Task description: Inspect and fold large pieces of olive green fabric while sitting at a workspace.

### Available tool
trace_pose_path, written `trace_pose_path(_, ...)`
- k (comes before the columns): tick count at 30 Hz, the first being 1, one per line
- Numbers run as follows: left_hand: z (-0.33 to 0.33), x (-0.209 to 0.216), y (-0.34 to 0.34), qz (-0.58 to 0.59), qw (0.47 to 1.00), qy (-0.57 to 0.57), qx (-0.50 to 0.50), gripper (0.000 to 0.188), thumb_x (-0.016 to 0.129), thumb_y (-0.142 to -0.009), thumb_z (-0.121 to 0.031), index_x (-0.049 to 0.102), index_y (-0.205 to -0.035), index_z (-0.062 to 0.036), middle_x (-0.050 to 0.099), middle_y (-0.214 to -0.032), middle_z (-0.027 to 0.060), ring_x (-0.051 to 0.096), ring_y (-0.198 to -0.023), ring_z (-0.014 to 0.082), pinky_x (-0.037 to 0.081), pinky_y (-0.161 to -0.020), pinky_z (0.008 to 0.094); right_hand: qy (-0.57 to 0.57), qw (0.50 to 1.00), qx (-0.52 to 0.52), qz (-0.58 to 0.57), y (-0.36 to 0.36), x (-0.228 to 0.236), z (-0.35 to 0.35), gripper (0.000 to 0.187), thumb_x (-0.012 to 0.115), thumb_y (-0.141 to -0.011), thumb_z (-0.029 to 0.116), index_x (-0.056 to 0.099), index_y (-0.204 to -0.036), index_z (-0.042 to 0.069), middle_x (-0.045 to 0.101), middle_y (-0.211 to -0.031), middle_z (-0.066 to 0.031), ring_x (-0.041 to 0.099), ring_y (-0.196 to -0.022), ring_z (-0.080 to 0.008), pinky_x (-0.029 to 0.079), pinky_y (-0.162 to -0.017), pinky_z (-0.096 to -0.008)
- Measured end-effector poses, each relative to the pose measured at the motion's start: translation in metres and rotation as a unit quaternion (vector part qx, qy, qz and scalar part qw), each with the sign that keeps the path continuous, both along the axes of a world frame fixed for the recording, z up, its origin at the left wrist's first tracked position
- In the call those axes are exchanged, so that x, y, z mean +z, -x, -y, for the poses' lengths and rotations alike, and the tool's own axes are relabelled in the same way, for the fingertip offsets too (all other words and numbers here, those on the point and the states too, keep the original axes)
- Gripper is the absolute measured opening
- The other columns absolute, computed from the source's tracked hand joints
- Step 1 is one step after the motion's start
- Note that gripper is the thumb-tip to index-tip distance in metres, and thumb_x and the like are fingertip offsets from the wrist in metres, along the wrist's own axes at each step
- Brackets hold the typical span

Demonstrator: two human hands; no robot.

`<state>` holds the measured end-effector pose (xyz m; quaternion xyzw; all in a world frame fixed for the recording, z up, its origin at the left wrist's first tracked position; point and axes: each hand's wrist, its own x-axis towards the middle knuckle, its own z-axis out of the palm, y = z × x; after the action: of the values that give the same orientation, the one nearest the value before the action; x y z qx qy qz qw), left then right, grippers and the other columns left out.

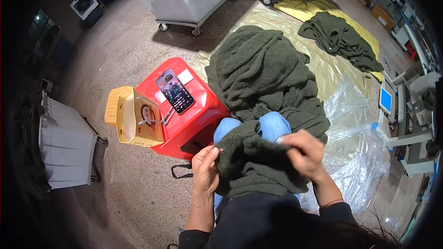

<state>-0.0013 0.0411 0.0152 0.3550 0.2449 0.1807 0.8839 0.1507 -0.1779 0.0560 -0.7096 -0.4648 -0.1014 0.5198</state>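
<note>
A dark green fleece garment or cloth (256, 170) lies over my lap, its upper edge raised between my hands. My left hand (206, 168) pinches the left end of that edge between thumb and fingers. At the right end my right hand (307, 152) is closed, slightly smeared by motion, with the fleece at its fingers. Something small and silvery shows by its fingertips, too small to make out. Beyond my knees rises a large heap of the same dark green fleece (263, 64), which spills down to the right of my legs.
At my left stands a red plastic stool (203, 96) bearing a lit phone (175, 91) and a yellow box (131, 119). Clear plastic sheeting (355, 143) lies at right. More fleece (339, 39) rests on yellow sheeting. Wheeled bins (184, 2) stand beyond and far left.
</note>
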Motion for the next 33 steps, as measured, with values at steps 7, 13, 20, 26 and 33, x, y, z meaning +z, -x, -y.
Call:
trace_pose_path(7, 0.028, 0.014, -0.009, -0.003, 0.996, -0.079, -0.039, 0.012, 0.065, -0.086, 0.0, 0.065, -0.097, 0.0048, 0.067, -0.089, 0.0058, 0.061, -0.079, 0.0084, 0.047, -0.075, 0.0213, -0.054, 0.985, 0.102, 0.127, 0.031, -0.015, -0.049, 0.028, 0.068, -0.073, -0.003, 0.062, -0.1, -0.004, 0.063, -0.094, -0.0132, 0.059, -0.063, -0.0219, 0.048, -0.054, -0.0306)
trace_pose_path(13, 0.026, 0.003, -0.003, -0.017, 0.993, -0.112, -0.032, 0.013, 0.067, -0.083, 0.002, 0.065, -0.096, 0.0034, 0.066, -0.088, 0.0042, 0.059, -0.082, 0.0076, 0.046, -0.075, 0.0235, -0.041, 0.988, 0.079, 0.125, 0.037, -0.028, -0.058, 0.024, 0.068, -0.075, -0.002, 0.062, -0.097, -0.002, 0.061, -0.089, -0.0106, 0.061, -0.066, -0.022, 0.049, -0.055, -0.0309)
trace_pose_path(20, 0.021, 0.003, -0.005, 0.0, 0.949, -0.315, -0.028, 0.015, 0.07, -0.077, 0.008, 0.066, -0.09, 0.0022, 0.067, -0.091, 0.0084, 0.062, -0.081, 0.012, 0.048, -0.075, 0.0247, 0.053, 0.978, 0.155, -0.131, 0.027, -0.018, -0.058, 0.023, 0.064, -0.068, -0.007, 0.064, -0.091, 0.0, 0.059, -0.082, -0.0111, 0.06, -0.075, -0.0255, 0.049, -0.066, -0.0333)
trace_pose_path(26, 0.012, 0.012, -0.002, 0.028, 0.919, -0.378, -0.109, 0.013, 0.065, -0.076, 0.011, 0.065, -0.086, 0.0027, 0.067, -0.087, 0.0106, 0.063, -0.08, 0.0157, 0.049, -0.074, 0.0262, 0.154, 0.93, 0.281, -0.18, 0.006, -0.005, -0.059, 0.021, 0.061, -0.075, 0.004, 0.055, -0.094, -0.001, 0.058, -0.082, -0.0149, 0.06, -0.078, -0.0364, 0.048, -0.067, -0.0422)
trace_pose_path(33, 0.045, 0.001, -0.001, 0.02, 0.857, -0.503, 0.113, 0.018, 0.059, -0.075, 0.014, 0.064, -0.088, 0.0026, 0.067, -0.085, 0.0109, 0.063, -0.079, 0.0171, 0.049, -0.074, 0.0264, 0.038, 0.995, 0.085, -0.021, 0.043, -0.026, -0.067, 0.014, 0.063, -0.069, 0.001, 0.049, -0.069, 0.001, 0.045, -0.061, -0.0101, 0.05, -0.049, -0.0258, 0.04, -0.044, -0.0365)
